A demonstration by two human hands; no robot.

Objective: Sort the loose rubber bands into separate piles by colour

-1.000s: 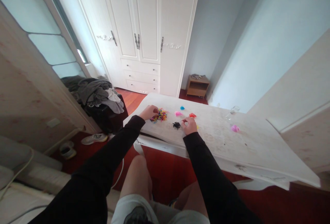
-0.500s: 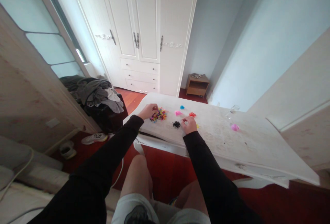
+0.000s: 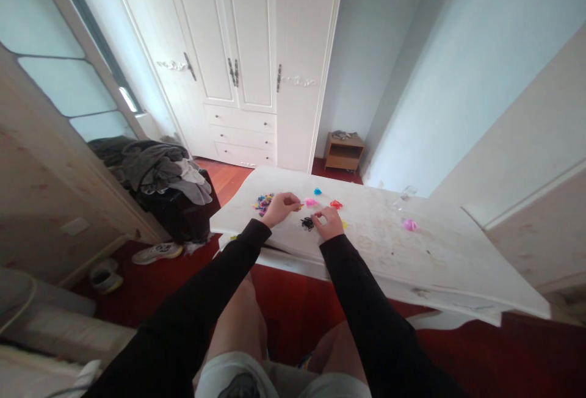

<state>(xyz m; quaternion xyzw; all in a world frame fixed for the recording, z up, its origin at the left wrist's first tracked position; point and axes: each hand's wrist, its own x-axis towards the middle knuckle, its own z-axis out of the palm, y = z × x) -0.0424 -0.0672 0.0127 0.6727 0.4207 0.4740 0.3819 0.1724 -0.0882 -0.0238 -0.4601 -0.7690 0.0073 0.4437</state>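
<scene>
My left hand (image 3: 281, 207) is over the white table, fingers pinched on a tiny yellow-orange piece that looks like a rubber band (image 3: 300, 206). Partly behind that hand lies a mixed-colour pile of small rubber bands (image 3: 262, 204). My right hand (image 3: 330, 223) is closed in a pinch beside the pile of black rubber bands (image 3: 307, 223); whatever its fingertips hold is too small to make out. Around the hands sit little single-colour heaps: pink (image 3: 311, 202), blue (image 3: 317, 191), red (image 3: 336, 204) and yellow (image 3: 345, 224), the last partly hidden by my right hand.
Farther right on the white table (image 3: 458, 264) are a clear container (image 3: 405, 198) and a pink lump (image 3: 409, 225). Clothes (image 3: 155, 163) lie heaped on a dark chest at left, with shoes (image 3: 156, 253) on the floor. A white wardrobe (image 3: 251, 38) stands beyond.
My left hand has moved right from the mixed pile, now with a small piece in its fingertips. My right hand stays by the black bands. The whole view has shifted slightly.
</scene>
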